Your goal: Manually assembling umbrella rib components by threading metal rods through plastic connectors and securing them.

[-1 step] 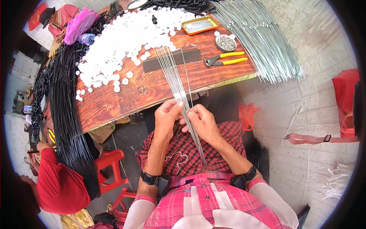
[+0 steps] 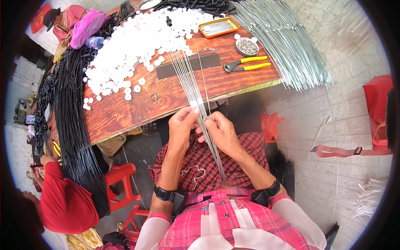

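A fanned bunch of thin silvery wires (image 2: 188, 80) runs from above the table edge down over my lap. My left hand (image 2: 182, 123) is closed round the bunch from the left, thumb on top. My right hand (image 2: 224, 132) pinches at its right side, where one separate wire (image 2: 204, 78) stands apart from the others. The far wire tips reach over a flat dark bar (image 2: 208, 61) lying on the table. Beyond it spreads a heap of small white round pieces (image 2: 133, 48). Red-and-black checked cloth (image 2: 250, 156) lies under my hands.
Yellow-handled cutters (image 2: 250, 66), a round dish of small metal bits (image 2: 247, 47) and an orange-yellow tray (image 2: 201, 29) sit on the wooden table (image 2: 121, 118). Silvery wires (image 2: 287, 50) overhang its right end; black cables (image 2: 71, 104) hang left. Two people work at left, near a red stool (image 2: 121, 177).
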A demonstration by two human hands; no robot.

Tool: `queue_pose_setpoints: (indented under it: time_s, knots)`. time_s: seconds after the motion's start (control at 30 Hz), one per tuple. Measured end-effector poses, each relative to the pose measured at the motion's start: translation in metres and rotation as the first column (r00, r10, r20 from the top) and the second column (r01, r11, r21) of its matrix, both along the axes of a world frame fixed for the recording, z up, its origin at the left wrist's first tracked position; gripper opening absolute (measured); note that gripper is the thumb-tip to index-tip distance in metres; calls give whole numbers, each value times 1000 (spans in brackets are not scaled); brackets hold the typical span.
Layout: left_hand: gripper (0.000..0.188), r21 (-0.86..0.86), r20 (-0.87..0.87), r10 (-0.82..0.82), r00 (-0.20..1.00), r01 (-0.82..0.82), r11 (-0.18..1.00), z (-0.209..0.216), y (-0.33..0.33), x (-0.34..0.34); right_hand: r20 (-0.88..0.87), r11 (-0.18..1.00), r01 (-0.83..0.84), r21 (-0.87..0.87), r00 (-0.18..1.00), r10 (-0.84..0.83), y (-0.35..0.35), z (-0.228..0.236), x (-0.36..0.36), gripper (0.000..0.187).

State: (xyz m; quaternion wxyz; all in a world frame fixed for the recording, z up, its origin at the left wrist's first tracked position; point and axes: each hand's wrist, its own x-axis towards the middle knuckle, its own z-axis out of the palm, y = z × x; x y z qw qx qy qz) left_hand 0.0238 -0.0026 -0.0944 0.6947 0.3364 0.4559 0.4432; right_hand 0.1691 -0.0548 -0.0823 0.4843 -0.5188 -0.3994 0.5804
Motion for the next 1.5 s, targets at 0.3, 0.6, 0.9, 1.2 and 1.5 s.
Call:
queue_pose_setpoints:
  time_s: [0.3, 0.6, 0.9, 1.2, 1.5]
  knots:
    - [21, 29, -84, -30, 996, 33, 999, -2, 3, -5, 55, 976, -198, -95, 978, 204, 2, 4, 15, 21]
    - [23, -2, -151, -136, 979, 137, 991, 0, 7, -9, 91, 943, -277, -186, 951, 297, 13, 15, 19, 24]
    - [20, 14, -135, -165, 977, 168, 986, -2, 10, -11, 298, 972, -226, -67, 925, 235, 12, 15, 14, 21]
    - [20, 38, -132, -183, 974, 190, 981, -5, 11, -15, 457, 974, -223, 35, 870, 183, 13, 1, 17, 23]
    - [24, -30, 38, -174, 984, 176, 984, 3, 9, -28, 216, 993, -74, -95, 972, 94, -1, 3, 32, 25]
